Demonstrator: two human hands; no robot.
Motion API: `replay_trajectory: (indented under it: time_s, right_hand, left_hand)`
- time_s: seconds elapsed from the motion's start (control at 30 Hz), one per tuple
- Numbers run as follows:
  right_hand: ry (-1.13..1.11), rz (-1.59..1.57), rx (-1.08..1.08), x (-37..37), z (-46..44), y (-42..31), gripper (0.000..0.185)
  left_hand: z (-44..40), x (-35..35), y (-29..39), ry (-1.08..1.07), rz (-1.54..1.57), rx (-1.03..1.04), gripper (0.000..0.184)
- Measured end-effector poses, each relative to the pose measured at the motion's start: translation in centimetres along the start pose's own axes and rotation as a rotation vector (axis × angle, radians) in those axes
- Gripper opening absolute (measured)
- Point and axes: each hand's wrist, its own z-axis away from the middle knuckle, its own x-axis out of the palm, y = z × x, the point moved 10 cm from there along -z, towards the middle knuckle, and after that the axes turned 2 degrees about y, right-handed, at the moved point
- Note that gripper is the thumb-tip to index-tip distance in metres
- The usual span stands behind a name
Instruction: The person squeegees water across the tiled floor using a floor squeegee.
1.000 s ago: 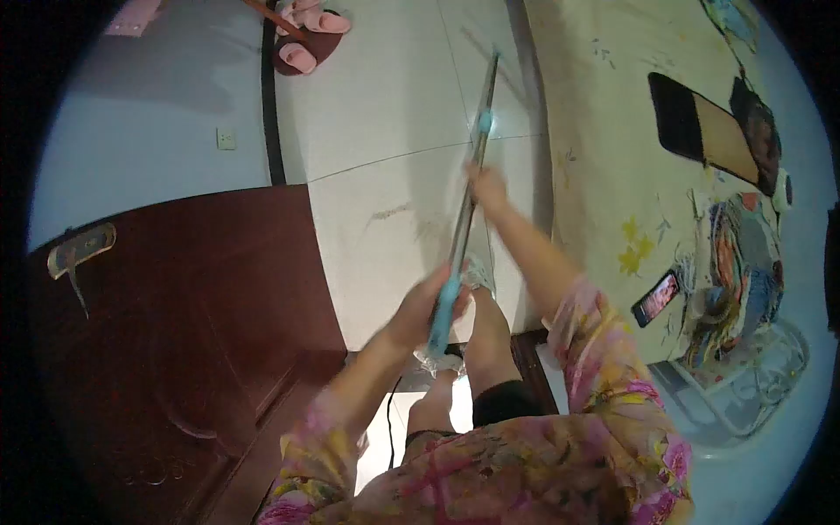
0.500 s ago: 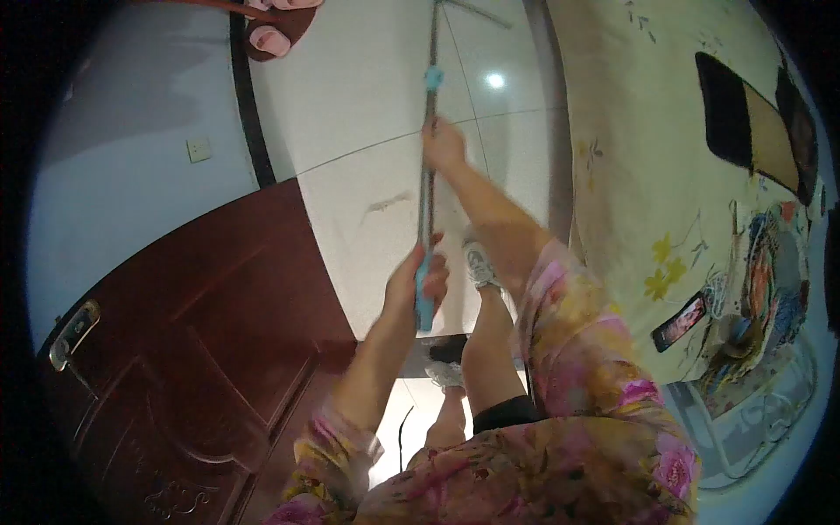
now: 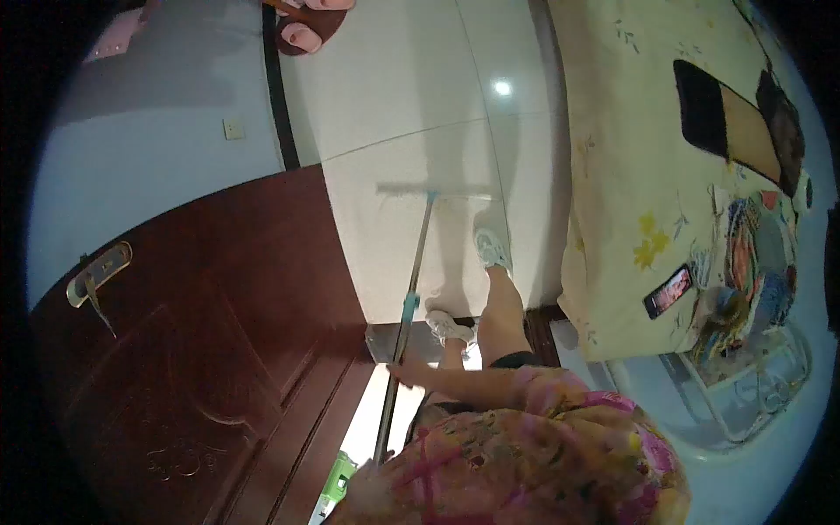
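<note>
A mop [image 3: 418,249] with a metal pole and blue-green joints slants down through the view. Its wide flat head [image 3: 433,191] lies on the pale tiled floor, a little ahead of my shoes. My right hand [image 3: 409,374] is wrapped round the pole below the lower blue-green joint. The pole's near end runs down to the front of my flowered top, and my left hand is hidden there.
A brown door [image 3: 201,341] stands at the left. On the right is a bed [image 3: 612,175] with a phone [image 3: 668,291], a dark and tan mat [image 3: 726,127] and coloured yarn. Pink slippers [image 3: 302,37] are at the top; a green and white object [image 3: 334,486] is at the bottom.
The mop has been pulled back towards my body, its head now near my feet. My right hand has come down with the pole, and my left hand has gone out of sight.
</note>
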Motion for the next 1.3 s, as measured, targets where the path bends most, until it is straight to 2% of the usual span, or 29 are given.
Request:
replay_trajectory:
  time_s: [0.1,0.13,0.17,0.2,0.23,0.27,0.3,0.33,0.37,0.4,0.47,0.5,0.57,0.6,0.63,0.73,0.83,0.87,0.9,0.97,1.0,1.07,1.1,1.13,1.17,1.2,1.23,1.3]
  right_hand:
    - [0.26,0.214,-0.293,-6.5,-0.4,-4.9,0.035]
    - [0.402,0.385,-0.207,-10.2,-3.5,-2.9,0.034]
    - [0.53,0.123,-0.318,-14.2,-2.2,-6.5,0.029]
    - [0.554,0.068,-0.213,-18.2,-0.9,-8.1,0.031]
    - [0.762,0.262,-0.093,-24.2,-3.2,-6.8,0.031]
    - [0.863,0.05,-0.15,-27.7,-2.1,-7.6,0.029]
    - [0.918,-0.136,-0.253,-30.2,-1.1,-7.7,0.027]
    - [0.932,-0.108,-0.221,-30.8,0.3,-7.8,0.027]
    - [0.941,-0.083,-0.182,-30.4,1.4,-7.1,0.027]
    - [0.882,0.074,-0.159,-30.4,-0.5,-4.3,0.027]
    - [0.834,0.352,-0.133,-26.7,-3.1,1.6,0.025]
    - [0.805,0.539,-0.128,-23.7,-4.9,5.1,0.024]
    - [0.728,0.931,-0.163,-14.7,-8.1,11.9,0.023]
    - [0.699,1.019,-0.185,-9.5,-9.0,15.4,0.023]
    - [0.608,1.092,-0.155,-3.6,-6.6,15.8,0.025]
    - [0.516,0.781,-0.107,6.7,-10.9,29.7,0.014]
    - [0.421,0.442,-0.041,16.0,-8.8,34.6,0.033]
    - [0.402,0.184,0.057,17.6,-4.8,32.1,0.036]
    - [0.389,0.177,0.091,18.1,-4.9,32.2,0.04]
    - [0.364,0.263,0.1,17.3,-4.8,30.8,0.037]
    - [0.776,0.465,-0.03,13.8,-1.2,27.9,0.037]
    - [1.082,0.623,-0.14,9.1,2.6,21.7,0.041]
    - [0.977,0.579,-0.106,5.8,0.2,20.2,0.044]
    - [0.875,0.534,-0.076,3.2,-2.0,18.7,0.047]
    - [0.806,0.103,-0.26,0.6,-2.9,16.8,0.043]
    - [0.706,-0.327,-0.433,-1.6,-3.7,14.5,0.04]
    - [0.585,-0.65,-0.39,-1.7,-3.5,11.9,0.036]
    - [0.557,-0.849,-0.434,-1.0,-2.0,7.5,0.03]
  left_hand:
    - [-1.1,0.5,1.1,-0.024,-0.207,-0.07,0.042]
    - [-4.1,-0.2,2.5,-0.014,-0.27,-0.056,0.043]
    - [-6.7,0.7,3.6,-0.004,-0.332,-0.043,0.044]
    - [-10.0,2.2,4.1,0.049,-0.42,-0.016,0.039]
    - [-12.8,5.3,4.1,0.105,-0.51,0.007,0.034]
    - [-15.6,8.4,4.2,0.163,-0.599,0.025,0.03]
    - [-15.6,14.2,1.5,-0.318,-0.546,-0.118,0.026]
    - [-17.2,13.1,0.9,-0.314,-0.554,-0.124,0.026]
    - [-18.9,10.9,0.2,-0.303,-0.558,-0.13,0.026]
    - [-19.8,8.6,-0.2,-0.288,-0.57,-0.135,0.027]
    - [-18.7,0.3,1.8,-0.11,-0.754,-0.082,0.028]
    - [-17.6,-4.7,3.6,-0.016,-0.844,-0.046,0.029]
    - [-16.9,-15.6,6.3,-0.116,-0.785,-0.151,0.029]
    - [-15.3,-20.8,8.2,0.026,-0.884,-0.088,0.03]
    - [-13.7,-25.5,10.1,0.166,-0.981,-0.021,0.032]
    - [-4.7,-33.6,10.4,0.194,-0.875,-0.089,0.036]
    - [0.1,-39.7,10.6,0.184,-0.946,-0.093,0.037]
    - [1.1,-40.7,10.8,0.174,-0.983,-0.095,0.037]
    - [1.8,-41.1,11.1,0.147,-1.025,-0.101,0.037]
    - [1.5,-40.7,10.8,0.064,-1.104,-0.104,0.038]
    - [0.5,-39.9,10.7,0.012,-1.084,-0.108,0.038]
    - [-2.3,-37.4,10.1,-0.087,-0.911,-0.136,0.039]
    - [-4.2,-34.6,10.7,-0.093,-0.995,-0.035,0.031]
    - [-5.6,-30.7,9.9,-0.147,-1.025,-0.052,0.032]
    - [-6.9,-26.2,9.0,-0.365,-0.923,-0.017,0.031]
    - [-9.1,-23.4,9.0,-0.359,-0.919,0.038,0.031]
    - [-10.3,-19.7,9.0,-0.296,-0.877,0.118,0.031]
    - [-9.8,-12.3,7.6,-0.267,-0.8,0.165,0.029]
